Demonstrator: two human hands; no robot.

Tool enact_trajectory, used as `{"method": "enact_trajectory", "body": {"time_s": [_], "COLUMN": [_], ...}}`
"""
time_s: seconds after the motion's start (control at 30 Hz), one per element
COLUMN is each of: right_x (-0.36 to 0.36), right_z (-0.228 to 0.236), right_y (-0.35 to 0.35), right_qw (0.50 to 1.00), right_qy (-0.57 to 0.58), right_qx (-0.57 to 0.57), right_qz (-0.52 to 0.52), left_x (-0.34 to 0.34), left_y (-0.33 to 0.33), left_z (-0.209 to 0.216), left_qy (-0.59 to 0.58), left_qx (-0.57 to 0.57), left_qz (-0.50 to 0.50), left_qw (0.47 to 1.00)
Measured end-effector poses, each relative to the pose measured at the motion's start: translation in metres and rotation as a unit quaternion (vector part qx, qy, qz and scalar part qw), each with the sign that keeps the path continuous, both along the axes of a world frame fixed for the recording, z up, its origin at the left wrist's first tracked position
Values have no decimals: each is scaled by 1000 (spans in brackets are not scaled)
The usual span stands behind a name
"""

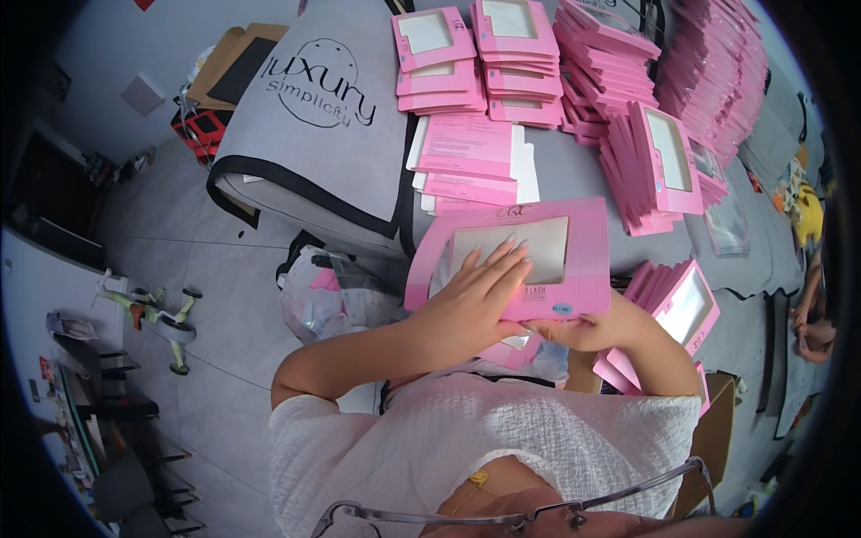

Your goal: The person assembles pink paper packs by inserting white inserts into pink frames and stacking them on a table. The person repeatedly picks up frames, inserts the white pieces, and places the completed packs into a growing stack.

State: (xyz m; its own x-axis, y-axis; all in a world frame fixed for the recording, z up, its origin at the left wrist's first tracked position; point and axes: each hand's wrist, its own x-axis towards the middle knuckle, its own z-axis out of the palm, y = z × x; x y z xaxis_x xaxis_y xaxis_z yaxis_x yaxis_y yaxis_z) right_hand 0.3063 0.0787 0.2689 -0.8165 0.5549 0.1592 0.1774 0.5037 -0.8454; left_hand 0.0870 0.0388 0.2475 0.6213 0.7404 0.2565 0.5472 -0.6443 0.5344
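A pink packaging box (587,238) with a clear window is tilted in front of me, at the sofa's edge. My left hand (475,300) lies across its window, fingers stretched out flat and pressed together lightly. At the lower right edge, my right hand (578,332) grips the box from below, its fingers partly hidden under it. Just beyond lie flat pink box pieces (471,148) with white flaps. Beside my right arm leans a row of pink window boxes (686,305).
Stacks of pink boxes (520,36) cover the grey sofa (314,193), with tall leaning piles (713,67) at the far right. A clear plastic bag (314,305) and an open cardboard box (708,439) flank me. A child's tricycle (166,327) stands left; another person's hands (812,336) show at right.
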Motion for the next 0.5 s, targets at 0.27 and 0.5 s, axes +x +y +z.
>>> {"method": "enact_trajectory", "body": {"time_s": [0.27,0.5], "right_x": [-7,-22], "right_z": [9,29], "right_y": [15,22], "right_qw": [999,975], "right_qy": [15,18], "right_qx": [-38,-156], "right_qz": [-14,-160], "left_x": [4,3], "left_y": [11,23], "left_z": [6,10], "left_qy": [-76,-228], "left_qx": [-45,-210], "left_qz": [24,47], "left_qw": [996,949]}}
